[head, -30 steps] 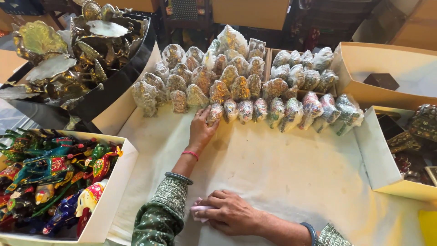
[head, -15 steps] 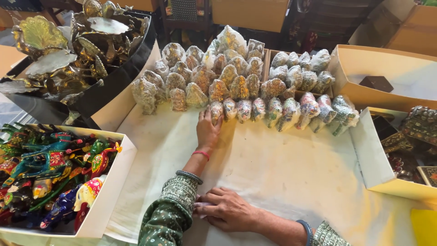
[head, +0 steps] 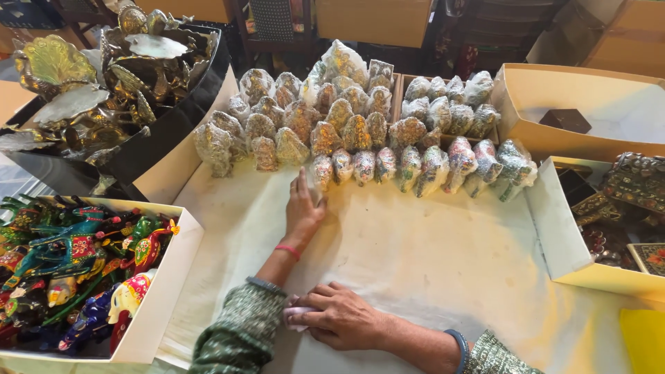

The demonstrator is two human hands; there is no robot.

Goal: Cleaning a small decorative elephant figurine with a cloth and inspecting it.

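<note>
My left hand (head: 303, 211) reaches forward from a green patterned sleeve, a red band on its wrist. Its flat fingers touch the front row of plastic-wrapped painted figurines (head: 388, 166), beside one small wrapped piece (head: 321, 172). My right hand (head: 341, 318) lies palm down on the cream cloth (head: 429, 263) close to me, its fingertips on a small pale wad (head: 294, 315). Behind the front row stand more wrapped golden figurines (head: 325, 118).
A white box of colourful painted animal figures (head: 76, 270) sits at the left. A black tray of brass pieces (head: 104, 90) is behind it. Open cardboard boxes (head: 589, 111) and a box of dark decorated items (head: 623, 208) stand at the right.
My left hand has slid slightly along the front row of wrapped figurines. My right hand stays flat on the cloth in the same place.
</note>
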